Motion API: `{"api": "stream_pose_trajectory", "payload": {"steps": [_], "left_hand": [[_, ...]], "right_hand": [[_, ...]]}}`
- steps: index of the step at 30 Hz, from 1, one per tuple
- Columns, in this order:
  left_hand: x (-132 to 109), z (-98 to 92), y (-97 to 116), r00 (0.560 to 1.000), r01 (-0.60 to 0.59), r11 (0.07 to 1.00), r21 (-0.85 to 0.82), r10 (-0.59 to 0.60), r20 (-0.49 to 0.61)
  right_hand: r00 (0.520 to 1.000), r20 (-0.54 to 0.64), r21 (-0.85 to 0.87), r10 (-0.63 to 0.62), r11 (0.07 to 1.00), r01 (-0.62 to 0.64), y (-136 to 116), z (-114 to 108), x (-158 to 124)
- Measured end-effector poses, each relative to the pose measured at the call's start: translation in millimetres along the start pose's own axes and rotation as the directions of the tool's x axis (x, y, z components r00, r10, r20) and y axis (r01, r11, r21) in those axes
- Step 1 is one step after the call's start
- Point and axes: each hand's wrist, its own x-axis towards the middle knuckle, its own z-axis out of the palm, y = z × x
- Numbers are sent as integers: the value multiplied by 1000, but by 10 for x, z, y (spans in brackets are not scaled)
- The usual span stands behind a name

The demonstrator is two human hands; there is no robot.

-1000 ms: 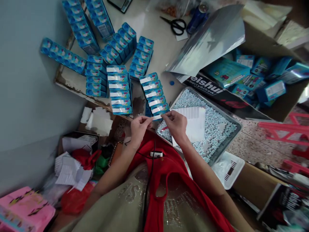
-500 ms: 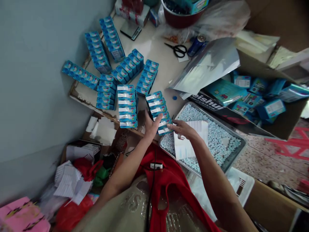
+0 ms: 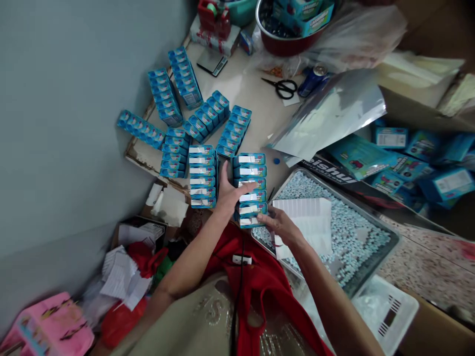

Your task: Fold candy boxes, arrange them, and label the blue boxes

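Between my two hands is a row of small blue boxes (image 3: pixel 252 171) with white stickers along their upturned ends. My left hand (image 3: pixel 229 192) grips the row from its left side, thumb laid over the top. At the near right corner, my right hand (image 3: pixel 278 225) presses its fingers against the last boxes. Just left of my left hand stands a matching stickered row (image 3: pixel 202 181). A sheet of white labels (image 3: pixel 304 222) lies by my right hand, on a metal tray (image 3: pixel 386 254) full of small pale blue pieces.
More blue box rows (image 3: pixel 174 153) stand on the table's left part. Scissors (image 3: pixel 285 89), a drink can (image 3: pixel 313 81) and a small scale (image 3: pixel 212 62) lie farther back. A carton (image 3: pixel 330 170) of blue packs stands right, with silver film (image 3: pixel 334 116) over its edge.
The held row has turned from slanted to nearly straight and come closer to the stickered row on the left. Both hands keep hold of it. The camera view has shifted slightly.
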Motion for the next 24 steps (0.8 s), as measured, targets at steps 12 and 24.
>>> {"api": "stream_pose_trajectory", "payload": {"steps": [12, 24], "left_hand": [[289, -1347, 946, 986, -112, 903, 416, 152, -65], [-855, -500, 190, 895, -432, 726, 535, 420, 154]], "right_hand": [[972, 182, 175, -151, 977, 119, -365, 1130, 275], [846, -412, 108, -339, 903, 415, -215, 178, 345]]}}
